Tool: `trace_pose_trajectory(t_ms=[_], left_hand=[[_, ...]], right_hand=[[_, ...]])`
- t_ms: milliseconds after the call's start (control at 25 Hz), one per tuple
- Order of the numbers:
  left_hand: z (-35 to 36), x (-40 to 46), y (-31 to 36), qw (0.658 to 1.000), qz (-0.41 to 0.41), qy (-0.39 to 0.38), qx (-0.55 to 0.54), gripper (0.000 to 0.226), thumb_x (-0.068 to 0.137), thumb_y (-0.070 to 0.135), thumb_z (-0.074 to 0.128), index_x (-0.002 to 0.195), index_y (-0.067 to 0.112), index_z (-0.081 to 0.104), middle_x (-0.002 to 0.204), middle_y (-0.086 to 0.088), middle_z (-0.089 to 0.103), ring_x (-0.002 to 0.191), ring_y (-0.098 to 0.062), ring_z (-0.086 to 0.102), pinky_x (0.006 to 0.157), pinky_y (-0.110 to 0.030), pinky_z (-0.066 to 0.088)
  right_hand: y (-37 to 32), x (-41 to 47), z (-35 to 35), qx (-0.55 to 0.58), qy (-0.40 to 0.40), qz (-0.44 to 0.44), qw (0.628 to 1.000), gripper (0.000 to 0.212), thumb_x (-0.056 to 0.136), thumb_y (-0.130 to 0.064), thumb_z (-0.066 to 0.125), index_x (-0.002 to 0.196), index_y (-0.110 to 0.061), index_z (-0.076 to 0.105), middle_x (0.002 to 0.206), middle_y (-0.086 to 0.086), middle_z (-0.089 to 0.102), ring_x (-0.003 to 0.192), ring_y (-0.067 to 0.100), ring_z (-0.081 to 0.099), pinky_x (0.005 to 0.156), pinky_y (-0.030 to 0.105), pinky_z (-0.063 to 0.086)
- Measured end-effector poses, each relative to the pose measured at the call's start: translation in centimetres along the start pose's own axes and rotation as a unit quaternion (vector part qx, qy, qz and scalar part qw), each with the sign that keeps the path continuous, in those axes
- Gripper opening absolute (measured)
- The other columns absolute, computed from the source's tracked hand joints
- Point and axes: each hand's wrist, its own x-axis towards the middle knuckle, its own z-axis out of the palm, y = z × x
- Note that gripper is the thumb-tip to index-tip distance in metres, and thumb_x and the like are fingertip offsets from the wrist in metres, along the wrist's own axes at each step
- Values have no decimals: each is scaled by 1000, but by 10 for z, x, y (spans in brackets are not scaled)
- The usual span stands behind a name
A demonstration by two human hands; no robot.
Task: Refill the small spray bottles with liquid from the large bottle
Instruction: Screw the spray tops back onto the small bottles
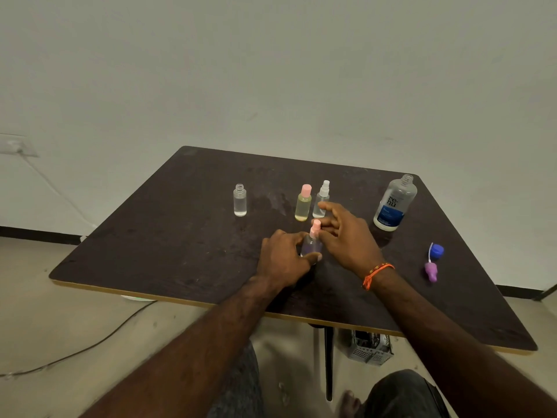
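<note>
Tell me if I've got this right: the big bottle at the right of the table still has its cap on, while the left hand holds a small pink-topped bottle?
Not quite. In the head view the large bottle stands uncapped, its threaded neck bare. The left hand does hold the small pink-topped spray bottle.

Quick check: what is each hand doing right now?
Left hand: grips the body of the pink-topped spray bottle on the table.
Right hand: fingers at the bottle's pink top; grip cannot be told.

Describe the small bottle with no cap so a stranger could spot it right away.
On the dark table, look left of the hands, away from the bottle cluster. The uncapped clear bottle stands alone there, upright. Alone among the small bottles, it has a bare threaded neck.
</note>
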Motion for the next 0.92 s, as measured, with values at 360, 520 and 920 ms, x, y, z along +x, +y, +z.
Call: trace_pose_trajectory(t_ms=[360,520,920], left_hand=[[6,2,-4,1000,-1,3,2,51,80,71,62,114,35,73,90,17,74,92,-10,67,89,-48,56],[6,0,-4,1000,3,3,2,42,80,65,64,111,38,73,84,18,72,90,-13,67,88,-49,56],[7,-1,-5,1000,-2,8,-11,45,77,68,61,112,41,73,88,20,74,94,-13,68,90,-50,56]], right_hand=[[3,-2,-1,38,-25,12,999,65,90,-17,73,146,-22,41,129,4,68,115,10,66,104,35,52],[3,-2,-1,-46,21,31,998,68,73,-35,88,129,-23,50,93,-9,70,83,4,67,83,34,59],[5,-3,3,-40,26,32,998,74,73,-38,88,132,-23,46,98,-11,69,86,4,65,79,26,56]])
